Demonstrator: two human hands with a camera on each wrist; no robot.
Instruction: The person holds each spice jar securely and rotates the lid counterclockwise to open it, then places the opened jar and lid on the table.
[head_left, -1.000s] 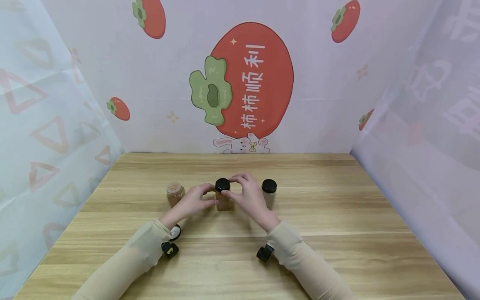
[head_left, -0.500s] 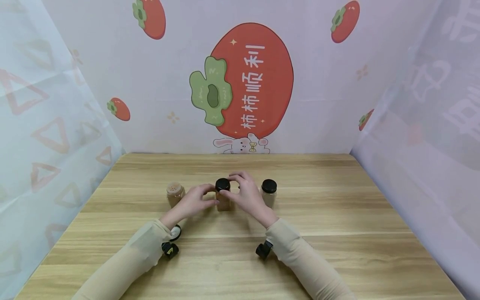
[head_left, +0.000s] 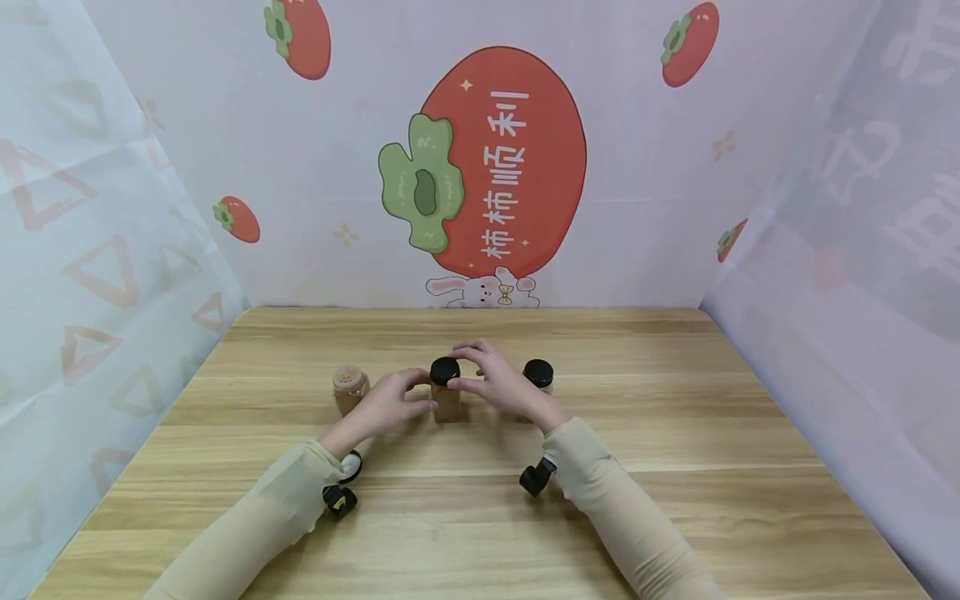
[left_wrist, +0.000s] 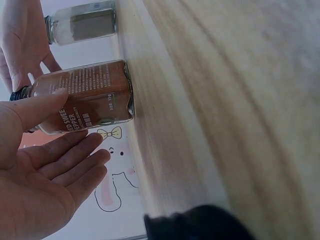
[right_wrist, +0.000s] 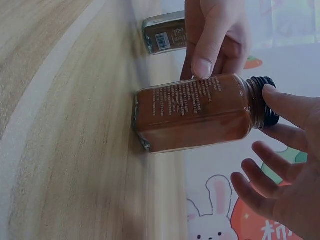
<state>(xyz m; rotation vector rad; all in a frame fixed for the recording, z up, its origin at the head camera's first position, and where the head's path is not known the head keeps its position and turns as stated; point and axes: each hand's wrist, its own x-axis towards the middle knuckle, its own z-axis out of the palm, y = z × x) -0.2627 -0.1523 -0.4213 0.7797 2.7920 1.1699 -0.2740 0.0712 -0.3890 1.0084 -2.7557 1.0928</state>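
A square glass spice jar (head_left: 447,407) of reddish-brown powder stands upright on the table, its label partly reading "SWEE" and "EPPER". My left hand (head_left: 388,402) holds the jar's body from the left, thumb in front and fingers behind. From the right, my right hand (head_left: 501,385) pinches the jar's black screw cap (head_left: 445,370) between thumb and index finger. In the right wrist view the cap (right_wrist: 270,101) sits on the threaded neck, with some thread showing below it. The other fingers of the right hand are spread apart from the jar.
To the left stands a jar (head_left: 350,388) with a bare, perforated shaker top. Another black-capped jar (head_left: 538,375) is at the right, partly behind the right hand. A black-rimmed round piece with a white inside (head_left: 351,465) lies by the left wrist.
My right hand has turned around the cap, its wrist swinging right and slightly away, and now hides more of the right jar. The left hand and the held jar stay put.
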